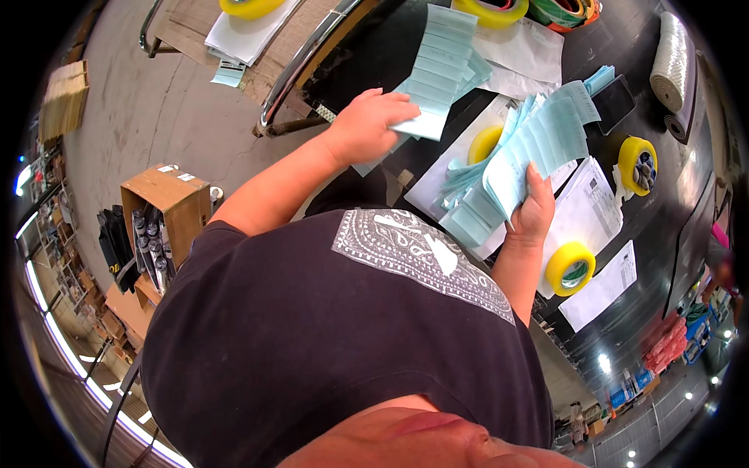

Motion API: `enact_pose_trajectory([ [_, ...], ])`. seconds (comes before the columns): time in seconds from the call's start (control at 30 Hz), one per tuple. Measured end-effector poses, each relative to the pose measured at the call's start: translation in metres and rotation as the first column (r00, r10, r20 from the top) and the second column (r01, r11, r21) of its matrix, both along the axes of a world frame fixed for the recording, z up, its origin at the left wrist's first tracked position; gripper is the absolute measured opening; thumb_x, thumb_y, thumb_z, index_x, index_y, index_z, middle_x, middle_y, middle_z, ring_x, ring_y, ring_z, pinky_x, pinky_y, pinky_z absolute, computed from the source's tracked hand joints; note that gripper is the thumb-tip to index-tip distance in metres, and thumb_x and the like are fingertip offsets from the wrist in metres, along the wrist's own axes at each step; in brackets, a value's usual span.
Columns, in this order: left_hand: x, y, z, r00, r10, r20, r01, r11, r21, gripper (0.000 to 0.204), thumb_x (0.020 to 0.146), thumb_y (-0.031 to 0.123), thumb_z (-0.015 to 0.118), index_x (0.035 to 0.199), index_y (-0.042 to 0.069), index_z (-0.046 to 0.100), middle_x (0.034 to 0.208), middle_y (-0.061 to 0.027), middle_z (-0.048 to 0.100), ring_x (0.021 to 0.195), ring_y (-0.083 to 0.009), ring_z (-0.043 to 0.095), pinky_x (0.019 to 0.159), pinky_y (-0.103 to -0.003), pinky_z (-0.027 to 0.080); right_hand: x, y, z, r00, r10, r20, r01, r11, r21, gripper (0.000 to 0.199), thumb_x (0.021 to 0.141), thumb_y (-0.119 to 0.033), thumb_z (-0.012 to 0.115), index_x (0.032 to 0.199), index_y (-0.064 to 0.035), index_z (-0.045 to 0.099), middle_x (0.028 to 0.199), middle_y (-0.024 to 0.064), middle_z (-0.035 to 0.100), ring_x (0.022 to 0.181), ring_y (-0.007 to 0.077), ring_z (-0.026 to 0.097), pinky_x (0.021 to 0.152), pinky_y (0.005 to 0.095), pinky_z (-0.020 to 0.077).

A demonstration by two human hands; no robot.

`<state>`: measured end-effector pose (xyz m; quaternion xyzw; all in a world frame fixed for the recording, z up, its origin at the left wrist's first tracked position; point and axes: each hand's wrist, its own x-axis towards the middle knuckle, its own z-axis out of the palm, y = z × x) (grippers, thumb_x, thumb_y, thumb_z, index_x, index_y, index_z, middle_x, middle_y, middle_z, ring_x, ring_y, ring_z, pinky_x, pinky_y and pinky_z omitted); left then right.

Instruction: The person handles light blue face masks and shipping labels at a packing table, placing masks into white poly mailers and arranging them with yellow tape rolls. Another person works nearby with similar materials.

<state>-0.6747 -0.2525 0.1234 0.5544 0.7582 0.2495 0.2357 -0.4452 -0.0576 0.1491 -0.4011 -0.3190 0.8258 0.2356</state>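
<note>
My left hand [370,123] is closed on the near end of a long light-blue paper strip [438,66], creased crosswise into several sections. More blue paper lies under that strip. My right hand [534,207] grips a thick, loose bundle of blue paper strips [538,148], its thumb pressed on top and the other fingers hidden behind the paper. The bundle fans out over white sheets [585,207] and partly covers a yellow tape roll [485,144]. Beside my right wrist, another yellow tape roll [570,268] rests on the papers.
A black tabletop [616,187] carries a dark phone-like slab [615,105], a tape roll [637,165], a single printed sheet [601,287] and a rolled silvery mat [672,66]. At the left are a metal-framed chair [289,86] holding papers and an open cardboard box [165,195].
</note>
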Motion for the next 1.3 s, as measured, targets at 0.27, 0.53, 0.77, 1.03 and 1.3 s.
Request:
enact_pose_trajectory([
  [0.27, -0.01, 0.044, 0.051, 0.721, 0.0, 0.693, -0.454, 0.756, 0.472, 0.033, 0.089, -0.002, 0.056, 0.122, 0.003, 0.059, 0.121, -0.0093, 0.062, 0.116, -0.0183, 0.055, 0.101, -0.034, 0.042, -0.003, -0.001, 0.004, 0.999, 0.024, -0.023, -0.025, 1.0, -0.012, 0.048, 0.092, -0.011, 0.052, 0.134, 0.0051, 0.038, 0.124, 0.0169, 0.055, 0.11, 0.029, 0.059, 0.095, 0.041, 0.0483],
  [0.53, 0.06, 0.07, 0.045, 0.917, -0.393, 0.069, 0.306, 0.804, 0.511, 0.04, 0.068, -0.002, 0.065, 0.107, 0.007, 0.064, 0.127, -0.0092, 0.058, 0.126, -0.0309, 0.048, 0.102, -0.044, 0.042, 0.009, -0.002, 0.002, 0.981, -0.03, -0.194, 0.017, 0.997, -0.069, 0.071, 0.095, -0.053, 0.043, 0.138, 0.004, 0.037, 0.135, 0.0172, 0.05, 0.121, 0.0295, 0.051, 0.105, 0.042, 0.0384],
  [0.77, 0.033, 0.052, 0.044, 0.937, -0.325, 0.127, 0.229, 0.847, 0.479, 0.051, 0.066, -0.001, 0.059, 0.117, 0.003, 0.057, 0.136, -0.0131, 0.05, 0.13, -0.0329, 0.042, 0.107, -0.044, 0.034, 0.0, -0.004, 0.001, 0.999, -0.033, -0.024, 0.033, 0.999, 0.01, 0.043, 0.091, -0.005, 0.052, 0.132, 0.0032, 0.042, 0.125, 0.0165, 0.055, 0.112, 0.029, 0.057, 0.096, 0.042, 0.0472],
  [1.03, 0.029, 0.036, -0.003, 0.926, 0.053, -0.373, -0.128, 0.975, -0.181, 0.097, 0.071, 0.05, 0.074, 0.14, -0.003, 0.034, 0.15, -0.0217, 0.025, 0.139, -0.0368, 0.023, 0.112, -0.044, 0.025, -0.002, 0.0, 0.004, 0.999, -0.012, -0.035, 0.011, 0.999, -0.045, 0.05, 0.087, -0.009, 0.046, 0.134, 0.0059, 0.038, 0.125, 0.0188, 0.054, 0.111, 0.0311, 0.058, 0.097, 0.0418, 0.0477],
  [1.3, 0.026, 0.03, -0.01, 0.902, 0.027, -0.43, -0.081, 0.991, -0.106, 0.072, 0.076, 0.032, 0.071, 0.133, -0.003, 0.043, 0.141, -0.0194, 0.041, 0.125, -0.0347, 0.042, 0.1, -0.04, 0.04, 0.0, 0.0, 0.002, 0.999, -0.007, -0.047, 0.005, 0.999, -0.046, 0.052, 0.086, -0.009, 0.047, 0.135, 0.0056, 0.038, 0.127, 0.0179, 0.052, 0.113, 0.0302, 0.056, 0.098, 0.0408, 0.0464],
])
